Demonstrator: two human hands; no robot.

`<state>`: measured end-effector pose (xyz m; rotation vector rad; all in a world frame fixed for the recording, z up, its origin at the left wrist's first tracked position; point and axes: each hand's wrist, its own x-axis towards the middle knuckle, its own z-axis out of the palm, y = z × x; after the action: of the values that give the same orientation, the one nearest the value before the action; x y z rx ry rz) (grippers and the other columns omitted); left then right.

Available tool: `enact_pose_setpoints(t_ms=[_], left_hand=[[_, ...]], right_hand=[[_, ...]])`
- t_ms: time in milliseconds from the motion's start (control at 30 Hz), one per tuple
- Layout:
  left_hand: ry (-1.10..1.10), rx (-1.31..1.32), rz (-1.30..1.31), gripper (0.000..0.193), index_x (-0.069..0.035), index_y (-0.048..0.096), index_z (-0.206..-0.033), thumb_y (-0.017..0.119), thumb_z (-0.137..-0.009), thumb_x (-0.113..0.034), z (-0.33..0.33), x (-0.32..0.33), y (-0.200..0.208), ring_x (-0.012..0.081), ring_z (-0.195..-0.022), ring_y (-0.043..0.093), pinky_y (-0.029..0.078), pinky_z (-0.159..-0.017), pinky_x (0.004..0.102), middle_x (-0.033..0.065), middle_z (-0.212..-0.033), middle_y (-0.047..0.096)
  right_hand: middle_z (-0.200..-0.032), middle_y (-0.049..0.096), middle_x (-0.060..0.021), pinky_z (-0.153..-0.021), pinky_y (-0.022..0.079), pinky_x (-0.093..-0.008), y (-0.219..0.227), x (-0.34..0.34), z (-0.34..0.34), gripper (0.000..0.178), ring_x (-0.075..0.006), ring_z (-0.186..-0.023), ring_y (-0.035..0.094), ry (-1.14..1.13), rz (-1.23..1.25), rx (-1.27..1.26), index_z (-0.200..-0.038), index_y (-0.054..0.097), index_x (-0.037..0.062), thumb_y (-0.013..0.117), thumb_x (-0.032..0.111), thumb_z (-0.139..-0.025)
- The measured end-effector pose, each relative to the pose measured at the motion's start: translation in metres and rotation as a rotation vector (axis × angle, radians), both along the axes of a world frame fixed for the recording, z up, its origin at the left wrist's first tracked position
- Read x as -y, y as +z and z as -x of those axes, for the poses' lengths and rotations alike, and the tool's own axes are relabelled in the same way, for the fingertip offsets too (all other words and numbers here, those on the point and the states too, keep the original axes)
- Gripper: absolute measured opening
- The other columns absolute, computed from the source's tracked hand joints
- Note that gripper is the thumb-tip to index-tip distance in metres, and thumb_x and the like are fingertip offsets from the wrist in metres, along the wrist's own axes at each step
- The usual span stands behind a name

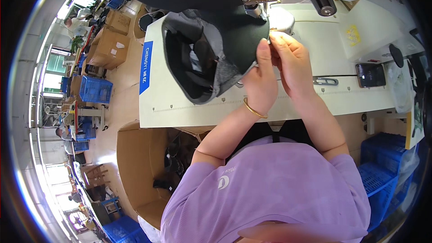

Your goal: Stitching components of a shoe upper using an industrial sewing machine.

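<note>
White lettering (145,65) stands on a blue strip (142,85) at the counter's (157,94) left end, a ruler scale (223,100) near its front edge, pale print (223,182) on the purple shirt (279,184).

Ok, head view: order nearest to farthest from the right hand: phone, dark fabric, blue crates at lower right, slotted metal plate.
1. Dark fabric, at the right hand.
2. Slotted metal plate, to its right.
3. Phone, farther right.
4. Blue crates, lower right.

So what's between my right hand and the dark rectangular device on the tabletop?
In the head view, a grey slotted piece lies between your right hand and the dark rectangular device, along with white tabletop.
</note>
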<state>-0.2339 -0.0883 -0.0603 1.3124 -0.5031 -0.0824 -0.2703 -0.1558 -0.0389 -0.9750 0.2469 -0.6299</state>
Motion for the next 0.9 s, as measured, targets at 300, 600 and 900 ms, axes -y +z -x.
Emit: enact_pose_setpoints(t_ms=[300, 600, 900], left_hand=[[-0.609, 0.273, -0.025, 0.03, 0.008, 0.059, -0.102, 0.053, -0.092, -0.02, -0.036, -0.123, 0.1, 0.0234, -0.07, 0.065, 0.052, -0.067, 0.033, 0.0165, -0.083, 0.067], [-0.382, -0.229, -0.074, 0.024, -0.001, 0.063, -0.107, 0.06, -0.088, -0.015, -0.229, -0.106, 0.058, 0.0165, -0.094, 0.063, 0.049, -0.085, 0.029, 0.0076, -0.102, 0.066], [-0.321, -0.124, -0.108, 0.018, 0.002, 0.065, -0.102, 0.058, -0.089, -0.007, -0.201, -0.129, 0.096, 0.0152, -0.082, 0.067, 0.053, -0.074, 0.0237, 0.0089, -0.094, 0.069]], right_hand=[[-0.093, 0.064, -0.0097, -0.061, 0.052, -0.0232, 0.002, -0.001, 0.012, 0.032, -0.0143, -0.073, 0.063, 0.179, 0.179, -0.016, -0.105, 0.058, -0.0027, 0.044, 0.025, -0.099], [-0.097, 0.063, -0.0072, -0.072, 0.055, -0.0274, 0.006, -0.021, 0.013, 0.025, -0.0145, -0.082, 0.063, 0.293, 0.067, -0.028, -0.109, 0.054, -0.0013, 0.047, 0.019, -0.096], [-0.099, 0.062, -0.006, -0.079, 0.051, -0.0265, 0.002, -0.013, 0.011, 0.023, -0.0103, -0.086, 0.061, 0.291, -0.083, 0.055, -0.109, 0.055, -0.0004, 0.046, 0.016, -0.095]])
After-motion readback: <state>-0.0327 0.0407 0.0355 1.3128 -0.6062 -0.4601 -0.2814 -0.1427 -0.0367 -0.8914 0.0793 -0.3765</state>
